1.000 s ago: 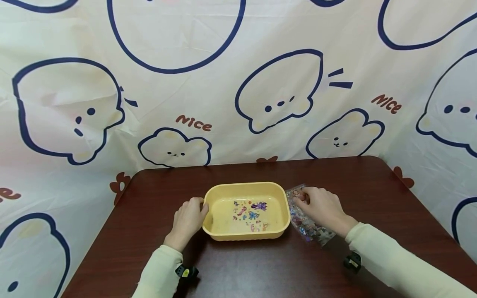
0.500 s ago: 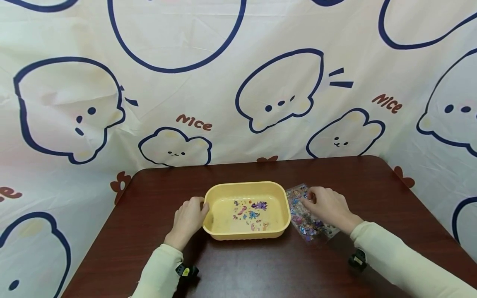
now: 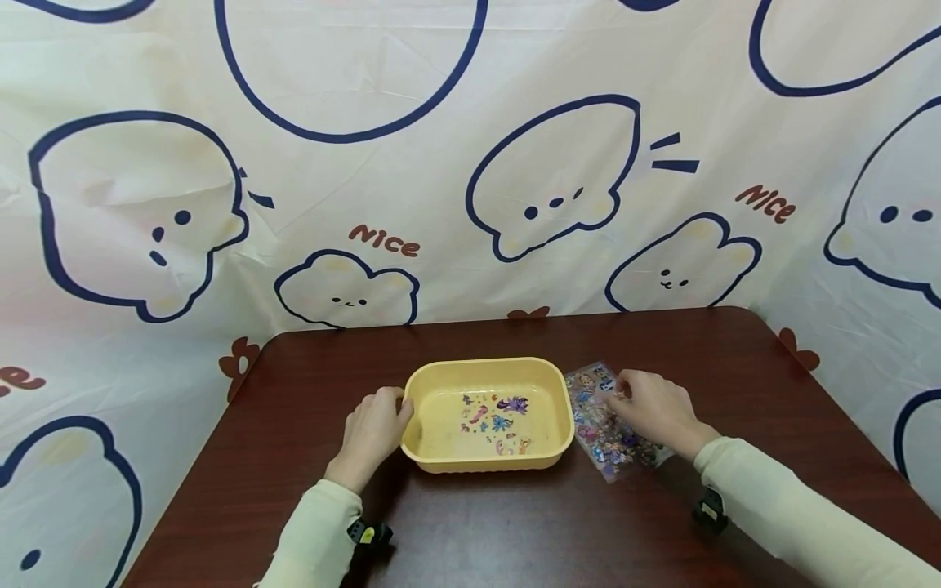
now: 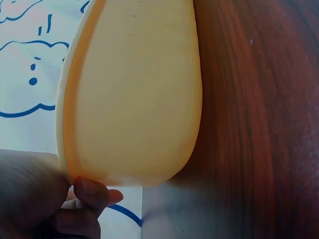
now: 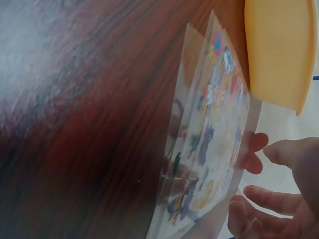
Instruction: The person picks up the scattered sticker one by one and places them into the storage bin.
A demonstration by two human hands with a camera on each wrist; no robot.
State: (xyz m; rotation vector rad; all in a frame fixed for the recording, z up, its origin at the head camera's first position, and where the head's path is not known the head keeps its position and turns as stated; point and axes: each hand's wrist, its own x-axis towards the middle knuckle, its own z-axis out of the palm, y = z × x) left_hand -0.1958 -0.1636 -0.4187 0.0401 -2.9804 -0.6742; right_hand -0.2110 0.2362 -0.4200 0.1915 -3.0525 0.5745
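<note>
The left hand [image 3: 371,429] pinches the rim at the left end of the yellow tray [image 3: 485,466], and that is a good way to keep it from sliding on the table [image 3: 500,527]. Little bright pictures [image 3: 501,423] show on the tray floor. The clear picture sheets [image 3: 597,425] lie on the table just right of the tray. They look like more than one layer, with the edges a bit apart. The right hand [image 3: 657,412] is over their right side, thumb and fingers apart, with nothing seen between them; I can't tell if it touches the sheets. To do this well, I think the right hand should go slow and use just the fingertips, because thin sheets like these could bend or slip. Pull too hard, and the whole pile might come along or bump the tray.
</note>
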